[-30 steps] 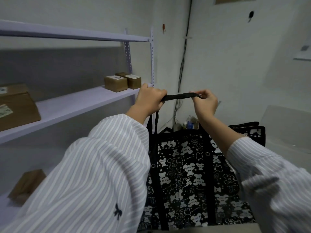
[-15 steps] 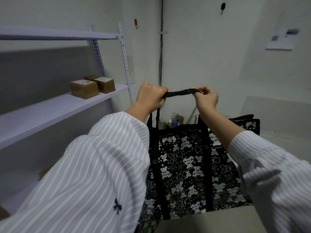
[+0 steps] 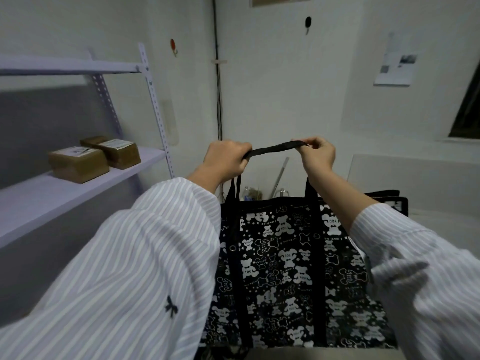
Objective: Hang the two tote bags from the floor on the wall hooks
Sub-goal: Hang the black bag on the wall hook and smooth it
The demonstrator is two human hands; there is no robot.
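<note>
A black tote bag (image 3: 285,261) printed with white bears hangs in front of me by its black strap (image 3: 275,149). My left hand (image 3: 224,159) is closed around the strap's left end, and my right hand (image 3: 318,153) pinches its right end, stretching it flat between them. High on the wall are a black hook (image 3: 308,22) to the upper right of the hands and a red hook (image 3: 173,46) to the upper left. A second bear-print tote bag (image 3: 392,201) shows partly behind my right forearm, low at the right.
A lilac metal shelf unit (image 3: 78,175) stands at the left with two small cardboard boxes (image 3: 78,163) on it. Black cables (image 3: 219,105) run down the room's corner. Bottles and a rod (image 3: 279,175) lie on the floor behind the bag. A paper sheet (image 3: 396,63) is on the right wall.
The view has swung right and tilted up, so the shelf slid left and the wall hooks came lower into view. Both hands keep the same hold on the strap.
</note>
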